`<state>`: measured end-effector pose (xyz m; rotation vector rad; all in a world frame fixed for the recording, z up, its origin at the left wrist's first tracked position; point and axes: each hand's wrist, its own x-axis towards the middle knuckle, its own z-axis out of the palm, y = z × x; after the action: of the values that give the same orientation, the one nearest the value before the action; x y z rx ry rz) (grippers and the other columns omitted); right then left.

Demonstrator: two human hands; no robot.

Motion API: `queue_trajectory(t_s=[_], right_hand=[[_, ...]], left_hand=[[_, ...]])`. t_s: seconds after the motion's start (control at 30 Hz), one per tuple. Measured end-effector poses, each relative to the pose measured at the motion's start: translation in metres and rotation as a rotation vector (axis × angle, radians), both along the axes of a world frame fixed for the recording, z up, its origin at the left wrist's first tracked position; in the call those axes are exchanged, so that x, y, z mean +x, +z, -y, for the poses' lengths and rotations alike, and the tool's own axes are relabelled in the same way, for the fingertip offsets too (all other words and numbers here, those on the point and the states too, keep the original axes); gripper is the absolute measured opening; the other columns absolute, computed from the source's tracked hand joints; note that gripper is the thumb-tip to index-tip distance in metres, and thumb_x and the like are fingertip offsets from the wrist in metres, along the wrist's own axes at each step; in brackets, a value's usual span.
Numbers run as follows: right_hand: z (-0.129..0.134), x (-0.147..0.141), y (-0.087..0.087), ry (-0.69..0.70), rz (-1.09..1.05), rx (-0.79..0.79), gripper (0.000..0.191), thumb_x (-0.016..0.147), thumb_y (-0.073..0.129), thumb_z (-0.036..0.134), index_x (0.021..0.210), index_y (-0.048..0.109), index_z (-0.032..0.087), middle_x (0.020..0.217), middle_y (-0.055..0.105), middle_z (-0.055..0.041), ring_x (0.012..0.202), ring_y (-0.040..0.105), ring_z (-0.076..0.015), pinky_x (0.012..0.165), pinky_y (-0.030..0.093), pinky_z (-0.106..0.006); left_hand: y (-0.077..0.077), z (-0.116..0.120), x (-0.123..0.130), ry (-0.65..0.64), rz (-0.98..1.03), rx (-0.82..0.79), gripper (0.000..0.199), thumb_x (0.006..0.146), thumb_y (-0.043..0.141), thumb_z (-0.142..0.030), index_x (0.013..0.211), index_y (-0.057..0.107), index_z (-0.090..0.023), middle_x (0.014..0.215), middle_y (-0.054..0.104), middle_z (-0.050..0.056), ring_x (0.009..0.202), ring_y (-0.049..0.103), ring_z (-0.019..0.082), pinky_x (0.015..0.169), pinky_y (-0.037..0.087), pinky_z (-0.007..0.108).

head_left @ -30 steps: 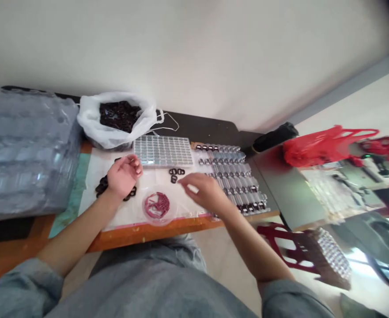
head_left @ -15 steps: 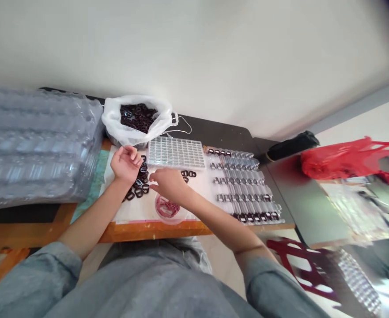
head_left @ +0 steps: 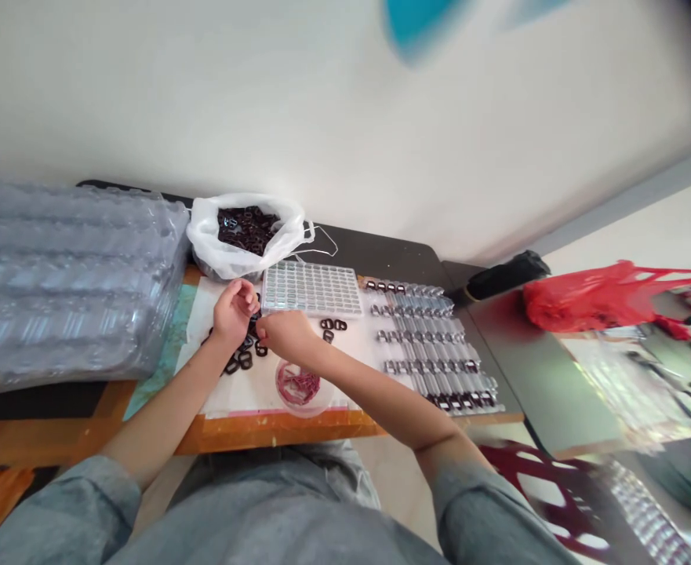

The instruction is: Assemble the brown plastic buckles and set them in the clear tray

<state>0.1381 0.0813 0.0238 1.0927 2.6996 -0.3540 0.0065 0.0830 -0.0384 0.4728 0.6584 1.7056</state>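
Over a pile of dark brown buckle-like pieces [head_left: 245, 359], my left hand [head_left: 234, 315] is raised with its fingers curled in. What it holds, if anything, is hidden. Close beside it, my right hand [head_left: 286, 336] is closed, knuckles up, its fingertips meeting near the left hand above the pile. Too little shows to tell what is between those fingers. A round clear tub [head_left: 315, 408] with thin reddish-pink pieces stands below my right wrist. A few more dark buckle pieces [head_left: 333, 324] lie right of that hand. Behind is a clear gridded tray [head_left: 313, 289] of small pale pieces.
A white plastic bag [head_left: 204, 243] full of dark pieces stands at the back. Stacked clear plastic trays in wrap [head_left: 68, 290] are on the left. Rows of clear plastic holders [head_left: 433, 345], some with dark pieces, lie right. Farther right hangs a red bag [head_left: 586, 298].
My right hand has come closer to the left, and its spread fingers have closed. The whole view has tilted slightly up, and a blurred blue shape now shows at the top.
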Motion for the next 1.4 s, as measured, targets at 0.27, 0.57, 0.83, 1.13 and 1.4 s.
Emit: queue_trajectory(t_s=[0.27, 0.57, 0.83, 1.13, 1.4], right_hand=[[-0.021, 0.048, 0.023, -0.220, -0.324, 0.019, 0.005, 0.090, 0.068, 0.027, 0.091, 0.071, 0.024, 0.088, 0.075, 0.0021, 0.080, 0.065, -0.0133, 0.067, 0.036, -0.024], [-0.047, 0.067, 0.024, -0.228, -0.498, -0.034, 0.003, 0.087, 0.070, 0.024, 0.089, 0.073, 0.024, 0.089, 0.075, 0.0030, 0.079, 0.064, -0.0115, 0.070, 0.039, -0.021], [-0.135, 0.053, -0.011, -0.336, -0.283, 0.194, 0.018, 0.091, 0.062, 0.023, 0.099, 0.078, 0.027, 0.106, 0.075, -0.0016, 0.103, 0.063, -0.0207, 0.083, 0.045, -0.028], [-0.150, 0.032, -0.035, -0.305, -0.229, 0.206, 0.018, 0.090, 0.062, 0.027, 0.095, 0.079, 0.023, 0.101, 0.075, -0.0054, 0.098, 0.064, -0.0210, 0.089, 0.043, -0.030], [-0.139, 0.035, -0.019, -0.331, -0.387, 0.164, 0.017, 0.091, 0.060, 0.021, 0.095, 0.076, 0.019, 0.101, 0.076, -0.0056, 0.094, 0.066, -0.0178, 0.083, 0.045, -0.027]], left_hand=[[-0.008, 0.004, 0.014, -0.281, -0.434, -0.076, 0.042, 0.071, 0.081, -0.053, 0.085, 0.075, -0.013, 0.073, 0.071, 0.008, 0.065, 0.066, 0.018, 0.065, 0.054, 0.028], [-0.018, 0.009, 0.018, -0.536, -0.237, -0.179, 0.058, 0.056, 0.093, -0.047, 0.102, 0.076, -0.015, 0.083, 0.075, 0.011, 0.069, 0.070, 0.019, 0.064, 0.056, 0.026], [-0.013, 0.008, 0.015, -0.519, -0.089, -0.230, 0.059, 0.048, 0.095, -0.048, 0.093, 0.077, -0.012, 0.079, 0.073, 0.007, 0.062, 0.066, 0.012, 0.058, 0.054, 0.017], [-0.009, 0.006, 0.015, -0.471, 0.039, -0.187, 0.056, 0.049, 0.095, -0.046, 0.088, 0.075, -0.011, 0.078, 0.071, 0.005, 0.061, 0.063, 0.009, 0.059, 0.053, 0.016], [-0.010, 0.007, 0.018, -0.408, 0.110, -0.168, 0.053, 0.056, 0.094, -0.043, 0.096, 0.072, -0.014, 0.076, 0.068, 0.003, 0.056, 0.057, 0.009, 0.053, 0.050, 0.017]])
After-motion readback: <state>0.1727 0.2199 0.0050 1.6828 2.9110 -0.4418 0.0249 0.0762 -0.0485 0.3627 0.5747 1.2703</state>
